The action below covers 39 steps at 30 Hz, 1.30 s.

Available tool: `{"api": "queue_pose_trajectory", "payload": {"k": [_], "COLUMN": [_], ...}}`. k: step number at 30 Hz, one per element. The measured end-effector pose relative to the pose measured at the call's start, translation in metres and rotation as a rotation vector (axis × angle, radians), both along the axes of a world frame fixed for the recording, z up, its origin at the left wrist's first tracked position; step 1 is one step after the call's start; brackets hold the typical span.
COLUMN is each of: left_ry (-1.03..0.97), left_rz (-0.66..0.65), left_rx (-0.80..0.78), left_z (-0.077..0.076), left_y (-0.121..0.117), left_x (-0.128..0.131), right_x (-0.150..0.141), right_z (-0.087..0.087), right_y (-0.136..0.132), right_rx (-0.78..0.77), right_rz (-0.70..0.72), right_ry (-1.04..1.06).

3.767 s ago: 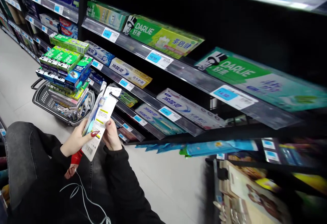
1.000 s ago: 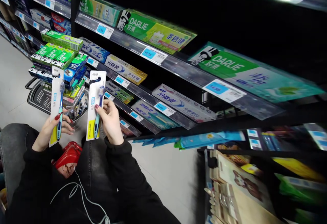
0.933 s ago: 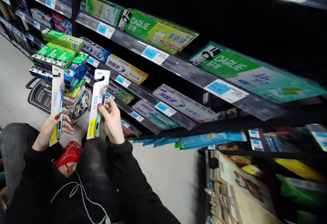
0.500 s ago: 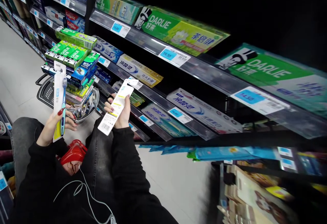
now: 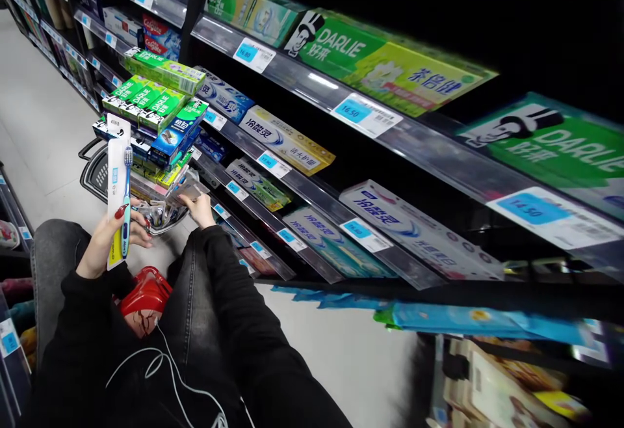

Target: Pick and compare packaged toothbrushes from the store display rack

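Basket: toothpaste boxes stacked above rim.

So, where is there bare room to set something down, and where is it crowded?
Bare floor shows left of the basket in the picture, and between the right sleeve and the blue packets. The basket is crowded: toothpaste boxes pile above its rim.

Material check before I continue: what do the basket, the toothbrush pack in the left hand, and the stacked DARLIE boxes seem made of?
Basket: probably dark moulded plastic, given its slotted wall. Toothbrush pack in the left hand: smooth, printed white backing, likely card, perhaps with clear plastic over the brush. DARLIE boxes: likely glossy cardboard, judging by crisp edges and bright print.
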<state>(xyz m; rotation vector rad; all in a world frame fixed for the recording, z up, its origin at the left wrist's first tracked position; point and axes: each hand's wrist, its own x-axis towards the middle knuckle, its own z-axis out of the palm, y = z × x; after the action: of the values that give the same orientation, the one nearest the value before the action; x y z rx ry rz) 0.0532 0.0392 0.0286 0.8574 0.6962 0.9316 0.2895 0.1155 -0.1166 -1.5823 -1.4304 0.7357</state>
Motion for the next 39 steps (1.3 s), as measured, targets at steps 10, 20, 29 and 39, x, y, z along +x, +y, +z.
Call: {"api": "queue_pose_trajectory", "payload": {"k": [10,20,29,39], "left_ry": [0.011,0.004,-0.124,0.782], "left_rz": [0.013,0.001,-0.203,-0.097], "left_rx": [0.007,0.011,-0.064,0.454], "left_z": [-0.001,-0.002,-0.004,-0.006], "left_y": [0.001,0.001,-0.005,-0.042], "left_x": [0.002,0.005,0.017,0.074], "right_x": [-0.021,-0.045,-0.034,-0.033], "right_z": [-0.010,-0.042,0.014,0.131], "right_y": [0.009,0.000,-0.028,-0.109], "right_rx": [-0.149,-0.401,-0.308,0.105], "right_rz": [0.180,0.268,0.075,0.184], "right_ry": [-0.158,-0.265,-0.122,0.888]}}
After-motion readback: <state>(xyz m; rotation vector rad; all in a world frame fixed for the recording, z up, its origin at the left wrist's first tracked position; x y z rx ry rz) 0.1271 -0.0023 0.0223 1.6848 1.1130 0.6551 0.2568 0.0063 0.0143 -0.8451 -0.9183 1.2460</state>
